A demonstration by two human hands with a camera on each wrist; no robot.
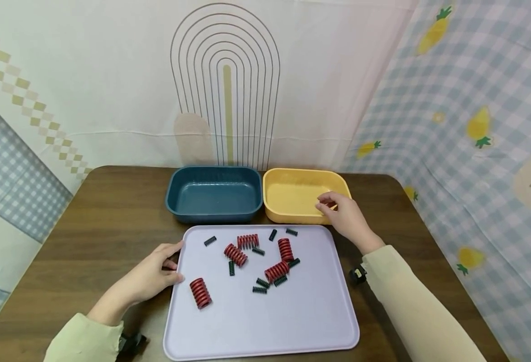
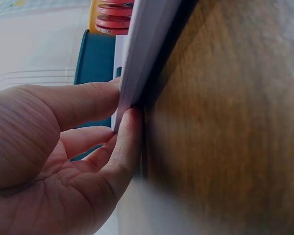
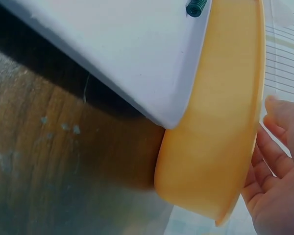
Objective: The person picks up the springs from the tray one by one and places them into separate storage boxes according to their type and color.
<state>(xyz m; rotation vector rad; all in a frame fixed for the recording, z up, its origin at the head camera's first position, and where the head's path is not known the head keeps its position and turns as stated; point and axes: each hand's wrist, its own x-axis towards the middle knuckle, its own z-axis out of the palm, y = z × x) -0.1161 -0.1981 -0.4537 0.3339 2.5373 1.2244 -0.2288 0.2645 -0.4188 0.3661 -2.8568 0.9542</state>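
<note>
Obs.: left hand grasps the near-left part of the rim of the lilac tray, thumb and fingers bent about the edge; the left wrist view puts one fingertip low at the outer lip. Right hand hangs over the near right side of the yellow bin, fingers loosely bent, thumb and forefinger close; I see nothing between the tips, so I record it as released. Whether any fingertip touches the bin wall I cannot tell. The springs lie on the tray: five thick red springs, one well apart at the left, and nine thin dark green springs scattered among and beyond them. The blue bin stands just left of the yellow one. Step in hand, as I judge it: carrying springs singly from tray to bin. Notes on technique: keep the left grip light and level, since coils on their sides would probably roll if the rim were lifted. Pinch thin springs across the middle; begin with those lying free, and tease apart the cluster at centre right, where red and green crowd together. Clear the near bin wall and let go low, to limit bouncing.
</note>
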